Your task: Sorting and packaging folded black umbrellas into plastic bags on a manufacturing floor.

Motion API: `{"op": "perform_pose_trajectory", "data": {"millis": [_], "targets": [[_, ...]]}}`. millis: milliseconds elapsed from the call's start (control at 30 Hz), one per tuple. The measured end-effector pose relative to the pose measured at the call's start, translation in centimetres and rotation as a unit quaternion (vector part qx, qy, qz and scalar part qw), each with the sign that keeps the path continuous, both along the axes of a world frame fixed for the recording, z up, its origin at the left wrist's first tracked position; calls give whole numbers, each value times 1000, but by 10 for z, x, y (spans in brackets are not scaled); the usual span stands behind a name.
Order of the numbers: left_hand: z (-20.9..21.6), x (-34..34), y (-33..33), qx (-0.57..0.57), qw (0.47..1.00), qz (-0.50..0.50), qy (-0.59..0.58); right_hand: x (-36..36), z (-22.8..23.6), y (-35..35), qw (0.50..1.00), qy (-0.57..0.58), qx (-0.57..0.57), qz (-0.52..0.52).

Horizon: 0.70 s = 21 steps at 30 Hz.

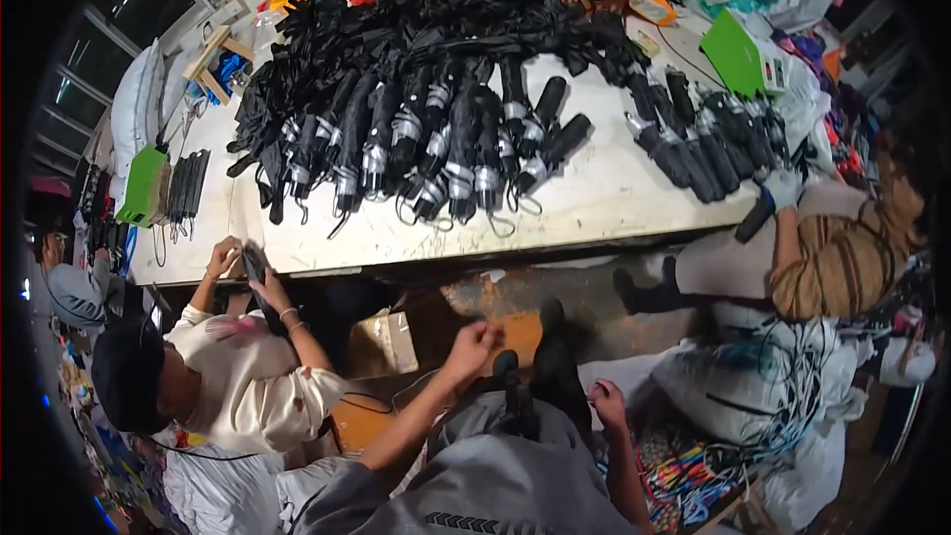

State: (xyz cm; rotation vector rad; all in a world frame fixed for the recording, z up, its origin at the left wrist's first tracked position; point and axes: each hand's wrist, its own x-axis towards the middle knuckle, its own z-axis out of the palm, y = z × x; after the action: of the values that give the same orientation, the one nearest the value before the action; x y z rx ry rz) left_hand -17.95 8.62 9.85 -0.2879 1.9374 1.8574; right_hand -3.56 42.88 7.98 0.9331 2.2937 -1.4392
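Note:
My left hand (476, 348) is raised in front of me below the table edge, its fingers curled together; whatever they might hold is hidden. My right hand (606, 403) hovers at my right side, apart from anything, with its fingers loosely bent and apart. Between the hands, a dark upright object (516, 402) rises from my lap; its kind is unclear. Folded black umbrellas (461, 154) with silvery bands and wrist loops lie in a row along the white table (634, 238). Behind them is a heap of black fabric (396, 15).
On the left a person (233, 376) handles a dark folded umbrella (260, 282). At right a person in a striped top (837, 263) reaches to another umbrella group (708, 144). Green boxes (146, 185) stand on the table. Sacks (738, 391) and colourful strips (684, 476) lie right; a cardboard box (384, 342) sits below.

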Motion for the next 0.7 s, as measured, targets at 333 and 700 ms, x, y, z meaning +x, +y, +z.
{"op": "perform_pose_trajectory", "data": {"millis": [333,700], "targets": [[120,-525,14,-534,686,47,492,-228,-10,50,973,75,14,219],[147,-535,37,-433,789,-2,435,-383,145,33,961,-46,-248,112]]}}
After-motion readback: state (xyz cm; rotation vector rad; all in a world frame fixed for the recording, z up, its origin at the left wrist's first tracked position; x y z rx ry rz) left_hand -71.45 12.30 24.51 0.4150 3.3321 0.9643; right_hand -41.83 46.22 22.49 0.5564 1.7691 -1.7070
